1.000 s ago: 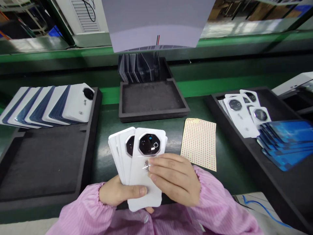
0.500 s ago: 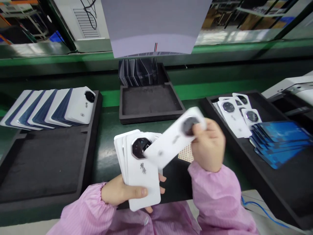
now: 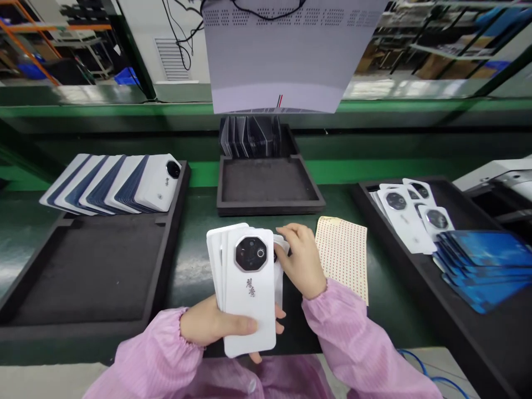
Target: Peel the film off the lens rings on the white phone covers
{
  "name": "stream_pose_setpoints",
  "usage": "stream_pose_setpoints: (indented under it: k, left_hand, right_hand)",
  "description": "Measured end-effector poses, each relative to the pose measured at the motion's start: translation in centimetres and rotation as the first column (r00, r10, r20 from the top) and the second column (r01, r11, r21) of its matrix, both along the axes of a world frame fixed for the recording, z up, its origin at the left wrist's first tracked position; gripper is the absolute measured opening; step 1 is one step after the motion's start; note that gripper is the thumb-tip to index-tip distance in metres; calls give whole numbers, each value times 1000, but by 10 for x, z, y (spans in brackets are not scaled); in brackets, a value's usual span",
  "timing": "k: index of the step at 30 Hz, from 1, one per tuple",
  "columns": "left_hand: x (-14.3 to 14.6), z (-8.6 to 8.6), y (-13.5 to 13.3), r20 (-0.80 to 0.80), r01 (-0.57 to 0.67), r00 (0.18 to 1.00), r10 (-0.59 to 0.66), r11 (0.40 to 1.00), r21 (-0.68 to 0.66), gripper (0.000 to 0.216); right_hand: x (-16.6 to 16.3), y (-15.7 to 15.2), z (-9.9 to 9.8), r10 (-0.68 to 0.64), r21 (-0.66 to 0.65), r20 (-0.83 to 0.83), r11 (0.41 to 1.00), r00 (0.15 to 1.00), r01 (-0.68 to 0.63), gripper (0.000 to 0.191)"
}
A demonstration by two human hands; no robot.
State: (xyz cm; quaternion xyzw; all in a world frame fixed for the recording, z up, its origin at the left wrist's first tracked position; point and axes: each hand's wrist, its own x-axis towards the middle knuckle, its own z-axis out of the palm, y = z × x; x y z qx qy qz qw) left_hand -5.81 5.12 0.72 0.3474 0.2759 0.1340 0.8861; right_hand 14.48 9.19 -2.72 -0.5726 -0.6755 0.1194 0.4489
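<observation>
My left hand (image 3: 222, 324) grips a fanned stack of white phone back covers (image 3: 251, 305), thumb across the front one and fingers behind. The front cover stands nearly upright, with a dark octagonal camera window (image 3: 251, 254) near its top and dark lettering below. To the right of the stack, my right hand (image 3: 304, 260) pinches the upper edge of a white phone back cover (image 3: 279, 282) that sits partly behind the front one. Its fingertips partly cover that cover's dark camera window.
A dotted sticker sheet (image 3: 344, 255) lies right of my hands. The left tray (image 3: 174, 221) bears overlapping white covers (image 3: 153, 185). Dark panels (image 3: 251, 137) stand in the middle tray (image 3: 270, 209). White covers (image 3: 409, 221) and blue-filmed panels (image 3: 486, 260) lie in the right tray (image 3: 465, 332).
My right hand has moved left and down, bringing the tilted cover from in front of the stack to behind its right side. The view has shifted, showing more of the sticker sheet.
</observation>
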Motion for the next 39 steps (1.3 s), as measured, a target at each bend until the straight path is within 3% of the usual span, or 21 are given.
stream_pose_setpoints:
  k: [2, 5, 9, 18, 23, 28, 30, 32, 35, 39]
  left_hand:
    - [1, -3, 0, -41, -2, 999, 3, 1000, 15, 40]
    - [3, -5, 1, -101, 30, 994, -27, 999, 26, 40]
    - [4, -7, 1, -203, 91, 976, -72, 992, 84, 41]
    - [11, 3, 2, -422, 198, 905, -46, 925, 324, 37]
    - [10, 2, 3, -431, 198, 901, -44, 927, 318, 34]
    - [8, -2, 3, -448, 203, 893, -27, 914, 350, 32]
    - [8, -2, 2, -425, 192, 905, -26, 916, 353, 32]
    - [7, -3, 2, -369, 169, 929, -40, 931, 324, 35]
    - [7, -2, 3, -244, 108, 968, -58, 974, 197, 39]
    - [5, -1, 3, -144, 78, 987, -66, 994, 73, 37]
  right_hand:
    - [1, -3, 6, 53, 104, -175, 994, 983, -35, 15]
    - [4, -9, 16, 214, 77, -370, 977, 904, -200, 16]
    - [3, -11, 20, 258, -23, -428, 955, 866, -296, 16]
    - [5, -11, 24, 274, -67, -544, 928, 793, -367, 13]
    - [5, -14, 23, 229, -54, -432, 959, 872, -279, 16]
    - [6, -14, 26, 258, -72, -440, 945, 860, -319, 12]
    - [4, -15, 27, 258, -17, -377, 958, 889, -286, 11]
    - [2, -17, 27, 247, 142, -224, 965, 943, -219, 11]
    - [-1, -22, 25, 251, 415, 55, 875, 966, -251, 13]
    - [-1, -28, 26, 405, 519, 257, 708, 878, -478, 11]
